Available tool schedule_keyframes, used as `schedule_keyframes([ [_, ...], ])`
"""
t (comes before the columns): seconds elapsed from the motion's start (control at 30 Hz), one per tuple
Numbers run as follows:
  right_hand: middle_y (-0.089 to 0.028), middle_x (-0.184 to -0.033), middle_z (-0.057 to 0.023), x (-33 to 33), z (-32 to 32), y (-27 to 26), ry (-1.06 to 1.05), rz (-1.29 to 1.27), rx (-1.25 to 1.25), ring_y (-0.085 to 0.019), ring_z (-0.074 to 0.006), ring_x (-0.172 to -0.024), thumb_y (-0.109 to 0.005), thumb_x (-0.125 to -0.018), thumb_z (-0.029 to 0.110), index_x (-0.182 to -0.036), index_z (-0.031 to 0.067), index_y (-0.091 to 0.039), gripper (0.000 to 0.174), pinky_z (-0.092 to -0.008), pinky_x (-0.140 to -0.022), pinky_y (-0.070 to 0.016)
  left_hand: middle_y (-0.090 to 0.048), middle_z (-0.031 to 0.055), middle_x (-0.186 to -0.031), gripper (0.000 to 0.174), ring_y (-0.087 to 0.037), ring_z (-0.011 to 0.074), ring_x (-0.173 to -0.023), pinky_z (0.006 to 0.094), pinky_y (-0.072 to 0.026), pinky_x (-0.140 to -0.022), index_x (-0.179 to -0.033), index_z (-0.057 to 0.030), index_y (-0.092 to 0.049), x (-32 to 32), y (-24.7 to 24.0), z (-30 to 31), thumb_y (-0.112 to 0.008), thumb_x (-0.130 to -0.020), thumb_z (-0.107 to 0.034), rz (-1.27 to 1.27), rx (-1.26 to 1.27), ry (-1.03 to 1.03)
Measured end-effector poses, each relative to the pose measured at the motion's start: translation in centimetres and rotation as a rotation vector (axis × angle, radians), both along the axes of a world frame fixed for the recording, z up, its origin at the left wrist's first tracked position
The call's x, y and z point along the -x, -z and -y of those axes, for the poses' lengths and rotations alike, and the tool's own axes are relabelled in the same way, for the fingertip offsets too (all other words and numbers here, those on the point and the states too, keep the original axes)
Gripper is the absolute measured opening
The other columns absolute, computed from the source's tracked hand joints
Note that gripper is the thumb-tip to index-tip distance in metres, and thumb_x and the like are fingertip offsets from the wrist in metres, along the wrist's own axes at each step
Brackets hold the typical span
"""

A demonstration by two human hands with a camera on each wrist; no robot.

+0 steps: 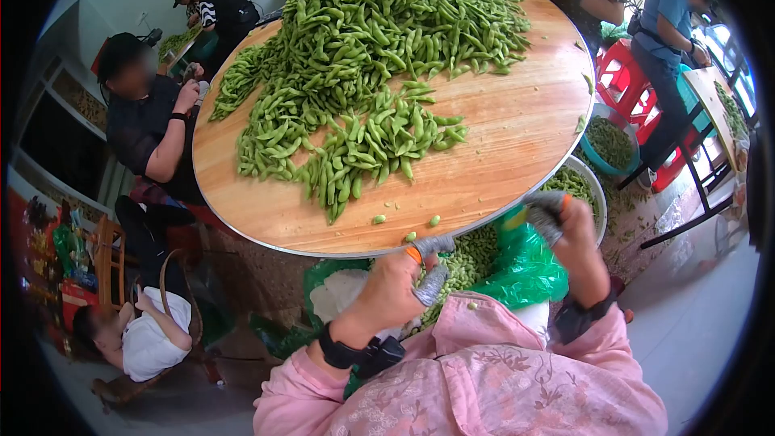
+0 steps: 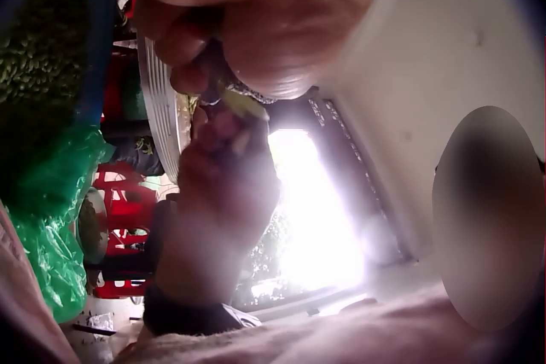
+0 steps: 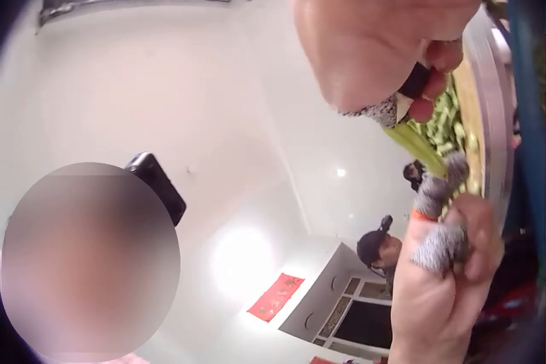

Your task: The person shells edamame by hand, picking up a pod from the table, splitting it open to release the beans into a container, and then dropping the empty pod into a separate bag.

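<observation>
Grey wrappings cover fingertips on both hands. In the right wrist view my right hand [image 3: 388, 31] pinches a green pod [image 3: 415, 144]; its far end meets the wrapped fingertips of my left hand [image 3: 448, 270]. The left wrist view shows the pod [image 2: 245, 104] between my left hand [image 2: 256, 23] and right hand [image 2: 217, 202]. From the head view, my left hand [image 1: 395, 282] is by the table's near edge, and my blurred right hand [image 1: 569, 238] appears apart from it, above a green plastic bag [image 1: 529, 270]. Shelled beans [image 1: 468, 258] lie below, between the hands.
A large heap of pods [image 1: 355, 40] covers much of the round wooden table [image 1: 517, 121]. Tubs of pods [image 1: 609, 144] stand at the right, near red stools [image 1: 626, 73]. Several people sit around, one in white [image 1: 157, 339] at lower left.
</observation>
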State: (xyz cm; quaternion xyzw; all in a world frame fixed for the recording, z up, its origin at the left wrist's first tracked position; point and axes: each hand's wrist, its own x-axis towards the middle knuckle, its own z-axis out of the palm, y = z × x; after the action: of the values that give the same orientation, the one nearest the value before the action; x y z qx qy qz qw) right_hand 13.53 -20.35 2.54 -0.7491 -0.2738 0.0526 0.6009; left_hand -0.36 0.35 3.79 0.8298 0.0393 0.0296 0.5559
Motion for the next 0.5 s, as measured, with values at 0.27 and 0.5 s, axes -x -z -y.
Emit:
schedule_keyframes([
  [0.27, -0.056, -0.073, -0.0254, -4.0, 7.1, 1.3, 0.441, 0.279, 0.748, -0.056, -0.038, -0.074, -0.06, -0.065, 0.001, -0.076, -0.0058, -0.057, 0.013, -0.0338, -0.064, -0.0454, -0.053, 0.0129, -0.095, 0.031, -0.05, 0.0313, -0.087, 0.0373, -0.0424, -0.072, -0.099, -0.0026, -0.054, -6.5, -1.7, -6.0, -0.049, -0.069, 0.001, 0.33, -0.92, -0.099],
  [0.5, -0.062, -0.074, -0.0136, -2.6, 4.0, 0.9, 0.262, 0.129, 0.323, -0.059, -0.0177, -0.069, -0.058, -0.07, -0.002, -0.087, -0.0068, -0.058, 0.018, -0.0262, -0.064, -0.0453, -0.048, 0.0113, -0.083, 0.009, -0.051, 0.0285, -0.078, 0.038, -0.042, -0.065, -0.077, -0.0009, -0.057, -8.7, -1.3, -6.5, -0.053, -0.069, -0.002, 0.248, -1.188, 0.045],
])
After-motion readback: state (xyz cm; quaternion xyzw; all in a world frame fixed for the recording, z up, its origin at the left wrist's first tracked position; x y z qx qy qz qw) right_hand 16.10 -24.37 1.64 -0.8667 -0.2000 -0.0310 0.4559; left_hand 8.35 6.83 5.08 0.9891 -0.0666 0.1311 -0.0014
